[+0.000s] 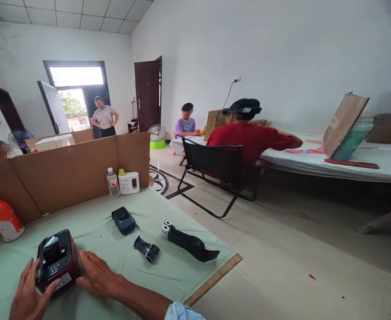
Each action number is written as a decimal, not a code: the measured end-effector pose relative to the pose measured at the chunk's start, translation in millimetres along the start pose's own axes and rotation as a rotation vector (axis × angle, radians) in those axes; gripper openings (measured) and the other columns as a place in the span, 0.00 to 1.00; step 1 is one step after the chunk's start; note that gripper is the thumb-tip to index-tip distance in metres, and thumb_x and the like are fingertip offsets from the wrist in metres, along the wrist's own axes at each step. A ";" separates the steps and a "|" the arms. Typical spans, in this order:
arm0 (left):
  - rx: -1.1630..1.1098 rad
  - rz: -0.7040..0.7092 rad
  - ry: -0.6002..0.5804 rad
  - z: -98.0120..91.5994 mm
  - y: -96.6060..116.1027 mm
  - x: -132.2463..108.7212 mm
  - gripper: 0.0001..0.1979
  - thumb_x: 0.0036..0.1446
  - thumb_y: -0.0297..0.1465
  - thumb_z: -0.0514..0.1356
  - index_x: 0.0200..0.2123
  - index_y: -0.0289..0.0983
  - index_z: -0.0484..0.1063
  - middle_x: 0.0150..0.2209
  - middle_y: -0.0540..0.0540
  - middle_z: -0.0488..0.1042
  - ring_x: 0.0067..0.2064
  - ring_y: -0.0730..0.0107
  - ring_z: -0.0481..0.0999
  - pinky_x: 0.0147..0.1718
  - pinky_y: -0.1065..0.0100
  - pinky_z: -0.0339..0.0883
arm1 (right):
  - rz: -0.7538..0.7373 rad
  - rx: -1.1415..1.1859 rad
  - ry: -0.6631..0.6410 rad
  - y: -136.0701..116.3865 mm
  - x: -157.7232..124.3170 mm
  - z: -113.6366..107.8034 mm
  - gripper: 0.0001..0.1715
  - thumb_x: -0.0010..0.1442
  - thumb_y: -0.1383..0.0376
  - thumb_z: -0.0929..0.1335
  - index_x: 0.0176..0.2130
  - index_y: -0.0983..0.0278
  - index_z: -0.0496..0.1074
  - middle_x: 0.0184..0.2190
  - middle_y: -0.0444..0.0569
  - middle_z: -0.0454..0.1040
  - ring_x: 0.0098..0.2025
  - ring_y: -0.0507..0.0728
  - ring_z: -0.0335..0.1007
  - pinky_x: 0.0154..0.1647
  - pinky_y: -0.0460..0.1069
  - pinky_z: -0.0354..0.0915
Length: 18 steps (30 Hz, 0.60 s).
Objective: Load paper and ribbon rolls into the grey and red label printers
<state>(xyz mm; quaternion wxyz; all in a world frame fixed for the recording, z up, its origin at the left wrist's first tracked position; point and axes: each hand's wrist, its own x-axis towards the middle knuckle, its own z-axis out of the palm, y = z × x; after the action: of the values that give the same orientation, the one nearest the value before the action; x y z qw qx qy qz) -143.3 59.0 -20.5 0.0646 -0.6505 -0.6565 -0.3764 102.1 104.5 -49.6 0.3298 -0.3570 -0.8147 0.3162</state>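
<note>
A dark red and black boxy device (67, 255), which looks like a small printer, rests on the green cloth at lower left. My left hand (28, 289) is at its left side, fingers spread, thumb by the white label on the front. On the other side my right hand (97, 273) lies alongside with fingers stretched out; whether it touches is hard to tell. A smaller dark portable device (123, 220) lies farther back. To its right are a short black roll with a loose strip (147, 250), two white paper rolls (166, 227) and a long black strip (191, 242).
A cardboard screen (78, 173) borders the table's far side. Before it stand an orange-capped bottle (2, 215), a water bottle (113, 183) and a white jug (128, 183). A person in red sits on a black folding chair (211, 160); several other people are around.
</note>
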 end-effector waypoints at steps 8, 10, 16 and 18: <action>0.115 0.392 0.162 -3.9 74.1 12.1 0.20 0.66 0.42 0.57 0.56 0.40 0.72 0.56 0.34 0.77 0.57 0.41 0.77 0.60 0.41 0.71 | -0.062 -0.275 0.063 23.3 -57.4 -39.1 0.15 0.65 0.65 0.73 0.52 0.61 0.75 0.54 0.54 0.80 0.58 0.65 0.75 0.65 0.60 0.68; 0.080 0.470 0.089 7.3 87.6 12.1 0.16 0.66 0.37 0.57 0.54 0.40 0.74 0.52 0.37 0.80 0.55 0.45 0.78 0.58 0.46 0.73 | -0.055 -0.327 0.070 27.4 -73.2 -47.3 0.08 0.65 0.66 0.73 0.46 0.60 0.77 0.49 0.52 0.81 0.53 0.63 0.77 0.62 0.58 0.69; 0.012 0.518 -0.310 47.9 112.4 3.3 0.15 0.63 0.32 0.58 0.50 0.39 0.78 0.49 0.38 0.81 0.53 0.46 0.80 0.55 0.47 0.75 | -0.042 -0.423 0.109 37.3 -123.4 -72.1 0.07 0.67 0.69 0.71 0.46 0.63 0.78 0.45 0.55 0.82 0.49 0.63 0.77 0.53 0.57 0.72; 0.014 0.552 -0.442 60.3 116.2 1.1 0.15 0.61 0.30 0.59 0.50 0.38 0.77 0.50 0.37 0.81 0.53 0.47 0.79 0.53 0.48 0.76 | -0.056 -0.419 0.184 42.8 -138.3 -80.2 0.07 0.68 0.70 0.69 0.45 0.63 0.79 0.44 0.55 0.81 0.47 0.62 0.76 0.53 0.58 0.72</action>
<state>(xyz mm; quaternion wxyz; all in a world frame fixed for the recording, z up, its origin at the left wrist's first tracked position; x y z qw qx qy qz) -14.2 79.7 -14.9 0.0245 -0.8689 -0.4564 -0.1903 252.3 41.0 -78.1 0.3301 -0.4221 -0.8387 0.0970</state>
